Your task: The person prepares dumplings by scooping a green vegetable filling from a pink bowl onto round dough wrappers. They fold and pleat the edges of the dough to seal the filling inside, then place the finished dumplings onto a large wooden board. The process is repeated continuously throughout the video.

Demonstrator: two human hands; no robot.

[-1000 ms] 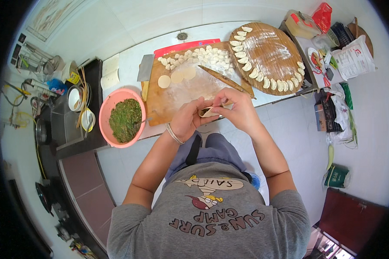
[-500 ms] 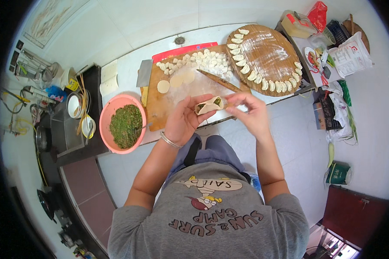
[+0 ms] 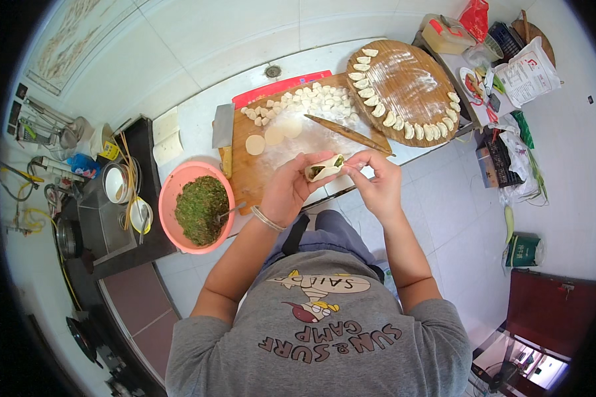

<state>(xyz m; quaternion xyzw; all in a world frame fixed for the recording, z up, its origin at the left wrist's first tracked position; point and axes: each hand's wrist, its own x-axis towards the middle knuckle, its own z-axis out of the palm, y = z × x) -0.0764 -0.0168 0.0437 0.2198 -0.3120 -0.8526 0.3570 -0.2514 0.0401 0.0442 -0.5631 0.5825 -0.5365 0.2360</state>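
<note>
The left hand point(image 3: 291, 188) cups a half-folded dumpling point(image 3: 324, 169), its long axis running left-right, green filling showing at the right end. Right hand point(image 3: 372, 180) fingers pinch that end. Left of the fingers, a pink bowl point(image 3: 172, 192) holds chopped greens; beyond them lies the floured cutting board point(image 3: 245, 173).

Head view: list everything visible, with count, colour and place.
Half-folded dumpling: one, pale with green filling, between both hands.
Pink plastic bowl of green filling: one, left of the board, spoon in it.
Wooden cutting board: one, brown, on the white counter.
Dough pieces: many, white, at the board's far edge.
Round wrappers: about three, pale, on the board.
Rolling pin: one, brown, on the board.
Round wooden tray: one, finished dumplings along its rim.
Cleaver: one, grey, at the board's left.
Left hand: cradles the dumpling.
Right hand: pinches its edge.
</note>
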